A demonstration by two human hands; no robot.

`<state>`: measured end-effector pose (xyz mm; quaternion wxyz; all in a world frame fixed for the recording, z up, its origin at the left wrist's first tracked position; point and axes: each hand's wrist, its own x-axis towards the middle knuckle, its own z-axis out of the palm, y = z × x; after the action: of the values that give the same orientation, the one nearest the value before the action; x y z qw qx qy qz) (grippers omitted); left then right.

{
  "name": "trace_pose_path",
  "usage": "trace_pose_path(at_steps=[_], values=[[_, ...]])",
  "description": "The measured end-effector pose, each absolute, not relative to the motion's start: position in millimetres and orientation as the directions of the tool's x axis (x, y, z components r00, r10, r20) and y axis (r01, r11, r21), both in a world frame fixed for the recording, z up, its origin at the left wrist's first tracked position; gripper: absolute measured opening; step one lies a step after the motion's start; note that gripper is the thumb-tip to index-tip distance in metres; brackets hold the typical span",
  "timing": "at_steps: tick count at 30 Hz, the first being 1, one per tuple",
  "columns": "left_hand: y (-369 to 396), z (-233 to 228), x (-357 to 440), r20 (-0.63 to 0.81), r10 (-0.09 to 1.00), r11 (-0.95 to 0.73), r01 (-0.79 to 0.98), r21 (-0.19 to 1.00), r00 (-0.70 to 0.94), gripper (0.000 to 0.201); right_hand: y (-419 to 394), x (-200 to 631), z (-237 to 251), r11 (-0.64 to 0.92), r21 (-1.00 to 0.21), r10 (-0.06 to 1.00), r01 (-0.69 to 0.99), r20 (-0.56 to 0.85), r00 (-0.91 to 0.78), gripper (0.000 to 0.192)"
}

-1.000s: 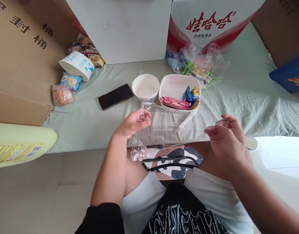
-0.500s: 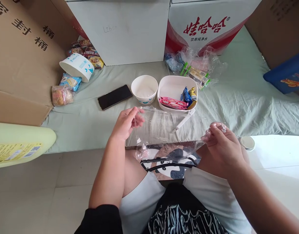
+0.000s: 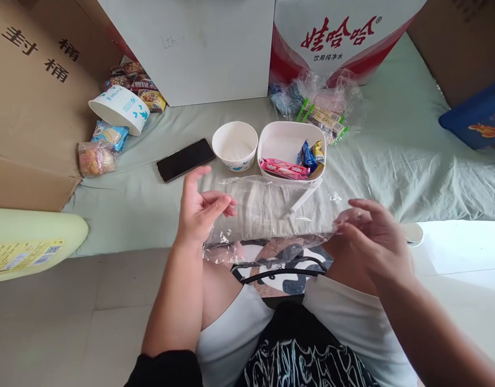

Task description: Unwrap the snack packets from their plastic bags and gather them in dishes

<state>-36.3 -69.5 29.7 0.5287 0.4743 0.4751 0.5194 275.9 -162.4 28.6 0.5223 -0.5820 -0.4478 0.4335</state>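
One clear plastic bag point(image 3: 271, 215), spread across the near edge of the cloth between both hands. Right hand point(image 3: 372, 242) pinches its right corner; left hand point(image 3: 199, 207), fingers loosely apart, touches its left edge. Beyond: white tray point(image 3: 289, 138) of snacks, paper bowl point(image 3: 235, 145), phone point(image 3: 185, 159).

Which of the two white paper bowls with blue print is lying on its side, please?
The paper bowl at the far left, beside the cardboard box, lies tipped on its side; the bowl by the phone stands upright, mouth up.
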Motion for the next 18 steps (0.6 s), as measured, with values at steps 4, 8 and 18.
trace_pose_path(at_steps=[4, 8, 18], values=[[-68, 32, -38, 0.068, 0.996, -0.074, -0.133, 0.988, -0.051, 0.041, -156, 285, 26, 0.033, -0.969, 0.937, 0.244, 0.115, 0.329, 0.009], [-68, 31, -43, 0.054, 0.998, -0.057, -0.096, 0.994, -0.026, 0.044, -152, 290, 29, 0.074, -0.958, 0.976, 0.276, 0.127, 0.179, 0.035], [-69, 25, -47, 0.203, 0.977, -0.176, 0.299, 0.938, -0.062, 0.027, -153, 306, 30, 0.085, -0.866, 0.967, 0.493, 0.191, 0.169, 0.017]])
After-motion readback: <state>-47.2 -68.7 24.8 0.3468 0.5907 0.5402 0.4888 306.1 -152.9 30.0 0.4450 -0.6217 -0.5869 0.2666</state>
